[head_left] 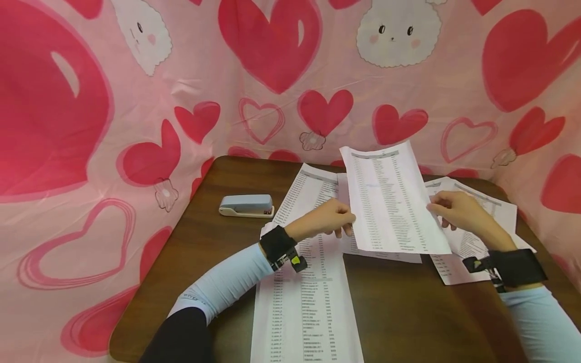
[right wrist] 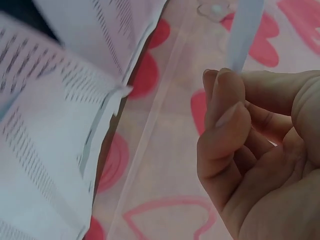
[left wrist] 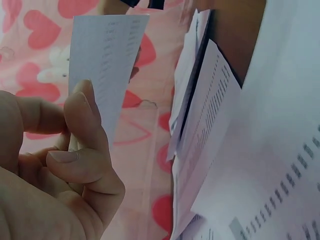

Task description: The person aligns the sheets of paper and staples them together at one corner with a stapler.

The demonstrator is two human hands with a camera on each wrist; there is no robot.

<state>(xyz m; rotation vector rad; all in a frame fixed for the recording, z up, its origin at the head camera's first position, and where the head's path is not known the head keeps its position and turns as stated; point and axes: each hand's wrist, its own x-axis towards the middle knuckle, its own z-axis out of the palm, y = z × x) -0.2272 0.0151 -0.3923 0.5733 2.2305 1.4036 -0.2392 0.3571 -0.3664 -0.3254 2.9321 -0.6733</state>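
Observation:
A printed sheet of paper (head_left: 386, 201) is held up above the table between both hands, its face toward the head camera. My left hand (head_left: 328, 219) pinches its left edge between thumb and fingers; the left wrist view shows the same sheet (left wrist: 102, 60) rising from the fingertips. On the opposite edge, my right hand (head_left: 460, 212) pinches the paper, seen nearly edge-on as a thin strip (right wrist: 246, 32) in the right wrist view. Below the raised sheet lies another printed sheet (head_left: 381, 255), partly covered by it.
Long printed sheets (head_left: 308, 307) lie under the left forearm. A stapler (head_left: 246, 205) with a blue-grey top stands left of them. More overlapping sheets (head_left: 497, 212) spread under the right hand. The brown table (head_left: 190, 252) meets a pink heart-patterned cloth (head_left: 272, 121) behind.

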